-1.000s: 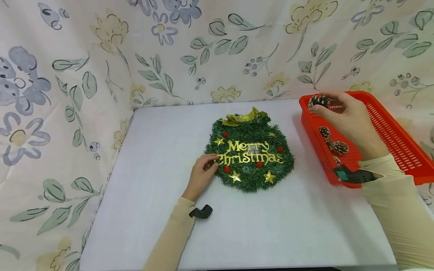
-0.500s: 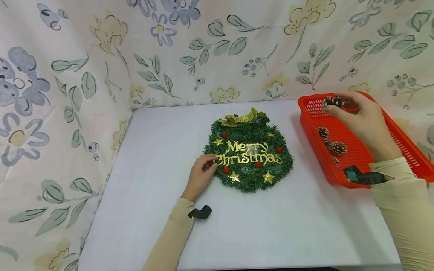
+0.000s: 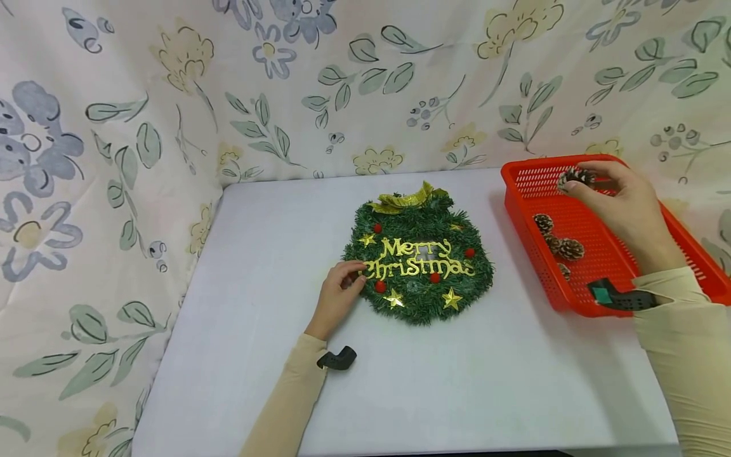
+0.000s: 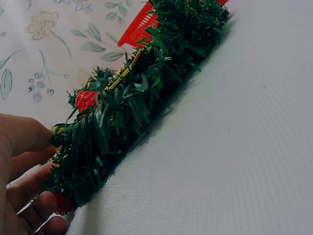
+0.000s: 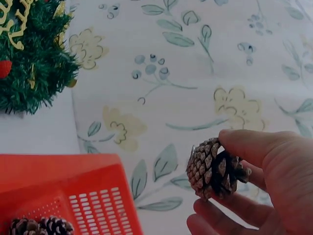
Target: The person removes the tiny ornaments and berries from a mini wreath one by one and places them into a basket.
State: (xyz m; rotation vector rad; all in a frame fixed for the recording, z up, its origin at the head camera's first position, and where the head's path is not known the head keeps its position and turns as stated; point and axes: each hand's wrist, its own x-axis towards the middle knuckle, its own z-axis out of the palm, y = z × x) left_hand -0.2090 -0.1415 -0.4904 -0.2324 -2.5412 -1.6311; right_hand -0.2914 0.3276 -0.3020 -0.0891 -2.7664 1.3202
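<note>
A green tinsel wreath (image 3: 422,312) lies on the table with a gold "Merry Christmas" sign (image 3: 419,268), gold stars, red balls and a gold bow (image 3: 402,202). At its left edge my left hand (image 3: 334,299) holds the tinsel between thumb and fingers, as the left wrist view also shows against the wreath (image 4: 117,112). My right hand (image 3: 635,212) pinches a white-tipped pine cone (image 3: 575,180) above the red basket (image 3: 516,212). In the right wrist view that pine cone (image 5: 208,169) sits between thumb and fingers, its scales facing left.
Several more pine cones (image 3: 571,249) lie along the left side inside the basket, which stands at the table's right end. A white cloth covers the table (image 3: 274,254). Flower-print fabric (image 3: 342,82) hangs behind and to the left.
My right hand has moved rightward above the basket, carrying the pine cone with it. The left hand and the wreath have stayed in place.
</note>
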